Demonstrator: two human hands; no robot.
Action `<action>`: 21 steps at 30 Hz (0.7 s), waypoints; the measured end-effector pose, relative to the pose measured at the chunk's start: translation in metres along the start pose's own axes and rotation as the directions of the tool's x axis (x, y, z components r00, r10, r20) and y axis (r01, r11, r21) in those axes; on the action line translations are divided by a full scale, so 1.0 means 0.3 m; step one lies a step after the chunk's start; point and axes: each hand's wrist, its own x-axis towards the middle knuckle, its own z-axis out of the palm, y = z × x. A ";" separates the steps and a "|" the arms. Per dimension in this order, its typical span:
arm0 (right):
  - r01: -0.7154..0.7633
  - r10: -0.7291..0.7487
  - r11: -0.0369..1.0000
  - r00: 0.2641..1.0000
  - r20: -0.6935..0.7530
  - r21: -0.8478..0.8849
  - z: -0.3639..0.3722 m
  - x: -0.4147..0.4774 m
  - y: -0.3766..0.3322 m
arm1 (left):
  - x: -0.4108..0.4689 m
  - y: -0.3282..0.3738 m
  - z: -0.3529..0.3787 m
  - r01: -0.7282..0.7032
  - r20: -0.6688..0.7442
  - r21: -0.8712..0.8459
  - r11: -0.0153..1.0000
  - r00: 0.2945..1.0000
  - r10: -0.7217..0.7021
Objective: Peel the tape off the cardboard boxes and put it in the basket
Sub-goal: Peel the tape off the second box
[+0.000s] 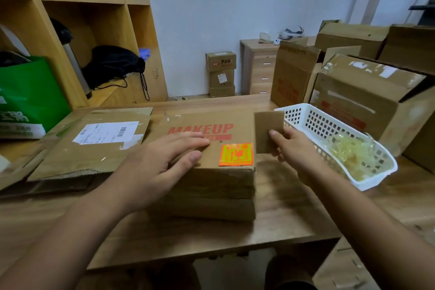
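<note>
A brown cardboard box (211,176) printed "MAKEUP", with an orange sticker (236,154) on top, sits on the wooden table in front of me. My left hand (164,160) lies flat on its top, fingers straight. My right hand (292,146) pinches a brown strip of peeled tape (267,129) upright at the box's right edge. Just to the right stands a white perforated basket (306,120) with a heap of crumpled clear tape (353,150) inside.
A flattened carton with a shipping label (94,143) lies on the left, beside a green bag (28,99). Several open cardboard boxes (367,99) crowd the right back. Wooden shelves (94,19) rise at the left. The table's front edge (211,252) is near me.
</note>
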 end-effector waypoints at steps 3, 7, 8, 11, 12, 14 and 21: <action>-0.092 0.088 0.991 0.995 0.041 0.100 0.040 -0.012 0.041 | 0.018 0.020 0.012 0.004 0.066 0.057 0.998 0.998 -0.008; -0.079 0.097 0.969 0.993 -0.067 0.233 0.066 -0.045 0.075 | 0.033 0.038 0.011 0.014 0.097 0.072 0.997 0.995 -0.021; -0.040 0.062 0.984 0.991 -0.122 0.176 0.061 -0.062 0.080 | 0.036 0.041 0.008 0.018 0.099 0.075 0.997 0.995 -0.026; 0.069 -0.047 0.990 0.985 -0.165 0.126 0.050 -0.132 0.073 | 0.056 0.044 0.003 0.021 0.108 0.106 0.994 0.994 -0.033; 0.089 -0.066 0.984 0.987 -0.145 0.156 0.051 -0.158 0.066 | 0.065 0.044 0.002 0.020 0.113 0.114 0.993 0.993 -0.033; 0.129 -0.109 0.966 0.989 -0.101 0.225 0.061 -0.203 0.053 | 0.086 0.043 0.004 0.013 0.120 0.100 0.995 0.992 -0.025; 0.184 -0.186 0.910 0.982 -0.031 0.371 0.079 -0.253 0.029 | 0.133 0.058 0.027 -0.018 0.164 0.016 1.000 0.986 0.015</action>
